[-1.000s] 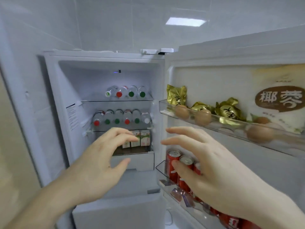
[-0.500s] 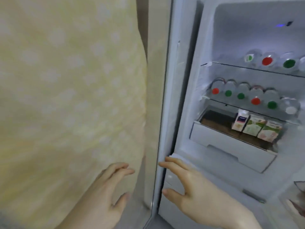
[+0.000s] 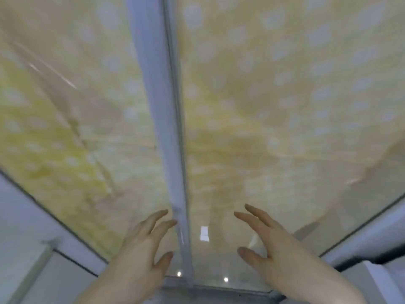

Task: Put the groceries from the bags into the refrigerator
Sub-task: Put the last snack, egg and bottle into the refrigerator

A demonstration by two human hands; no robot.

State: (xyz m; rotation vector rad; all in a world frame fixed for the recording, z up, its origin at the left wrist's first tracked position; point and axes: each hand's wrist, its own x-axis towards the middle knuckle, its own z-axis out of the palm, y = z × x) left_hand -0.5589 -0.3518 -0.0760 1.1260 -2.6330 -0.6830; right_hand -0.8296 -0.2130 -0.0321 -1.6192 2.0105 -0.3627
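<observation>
The view is blurred by motion. My left hand [image 3: 142,251] is low in the middle with its fingers spread and nothing in it. My right hand [image 3: 271,244] is beside it to the right, also spread and empty. Both hover in front of a glossy yellow surface with white dots [image 3: 274,102]. My left fingertips are close to a white vertical frame bar [image 3: 162,119] that splits that surface; I cannot tell whether they touch it. No refrigerator, bag or grocery item is in view.
The yellow dotted surface fills most of the view and reflects small lights near its bottom edge [image 3: 225,279]. Pale grey-white panels border it at the lower left [image 3: 32,249] and lower right [image 3: 372,260].
The view has swung left and down, away from the open refrigerator; its shelves, bottles and cartons have left the frame. Both hands stayed empty and spread, moving along with the turn.
</observation>
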